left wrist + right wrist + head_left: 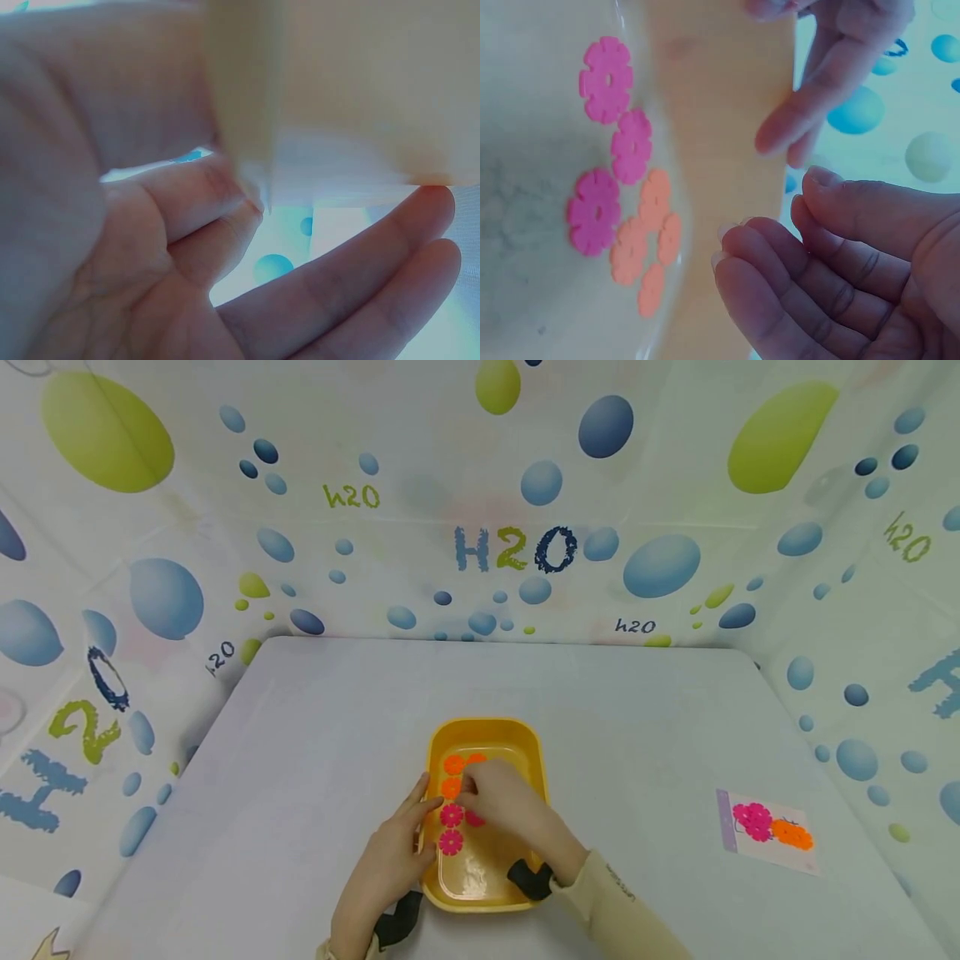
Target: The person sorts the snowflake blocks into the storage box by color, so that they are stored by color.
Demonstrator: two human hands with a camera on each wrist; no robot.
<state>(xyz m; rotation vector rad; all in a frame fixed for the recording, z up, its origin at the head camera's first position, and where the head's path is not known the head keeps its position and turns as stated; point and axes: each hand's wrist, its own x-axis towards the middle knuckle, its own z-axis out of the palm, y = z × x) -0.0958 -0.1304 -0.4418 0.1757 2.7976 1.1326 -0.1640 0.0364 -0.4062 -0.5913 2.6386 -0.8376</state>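
A yellow tub (534,752) stands on the table's near middle. Inside it lie pink flower discs (451,828) and orange flower discs (453,766); the right wrist view shows the pink discs (606,79) and the orange discs (649,232) close together. My left hand (420,802) rests with straight fingers (817,97) against the tub's left outer wall (360,82). Over the tub's inside hovers my right hand (468,785), by the orange discs. Its fingers (780,262) are loosely curled and hold nothing.
A small card (768,831) printed with pink and orange discs lies on the white table (300,735) to the right. Bubble-patterned sheets (510,547) wall the table at the back and both sides.
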